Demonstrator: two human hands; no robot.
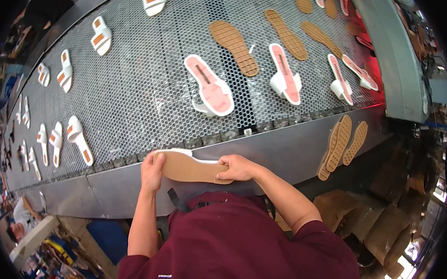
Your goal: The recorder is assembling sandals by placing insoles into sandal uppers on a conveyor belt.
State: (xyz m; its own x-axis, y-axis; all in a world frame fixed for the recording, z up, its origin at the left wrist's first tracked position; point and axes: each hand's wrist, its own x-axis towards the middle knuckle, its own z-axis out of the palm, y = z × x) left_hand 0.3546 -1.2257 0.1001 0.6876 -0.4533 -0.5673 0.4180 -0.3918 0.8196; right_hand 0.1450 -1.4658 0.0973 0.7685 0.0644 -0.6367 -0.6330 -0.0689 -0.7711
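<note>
Between my two hands is a sandal (191,170), held level over the metal edge of the conveyor. Its smooth tan face is turned up toward me, and a white part shows along the far side. My left hand (152,172) grips one end, thumb on the tan face. At the other end, my right hand (237,168) pinches the sandal with fingers closed. What the fingertips touch underneath is hidden. Just beyond, on the mesh belt, lies a white sandal piece with a pink-marked bottom (213,90). A brown outsole with a grid pattern (235,47) rests behind it.
The conveyor's mesh belt (135,83) carries white slides (80,140) at left and pink-bottomed pieces (286,74) at right. Several brown outsoles (340,141) lie on the metal ledge at right. A grey machine hood (402,63) covers the belt's right end. Someone (21,219) is at lower left.
</note>
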